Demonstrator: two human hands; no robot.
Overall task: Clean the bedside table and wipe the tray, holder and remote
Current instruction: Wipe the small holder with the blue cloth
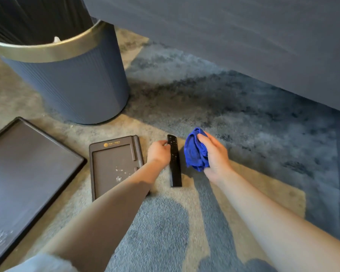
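The left hand (158, 152) curls its grip around the upper edge of the black remote (174, 161), which lies on the carpet (243, 118) beside the holder (116, 165). The right hand (214, 154) grips a bunched blue cloth (195, 152) tightly.

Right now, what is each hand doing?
Left hand: fingers on the black remote, grip unclear.
Right hand: closed on the blue cloth.

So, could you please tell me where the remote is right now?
In the head view the remote lies on the carpet, just right of the holder, with the left hand at its top and the blue cloth to its right.
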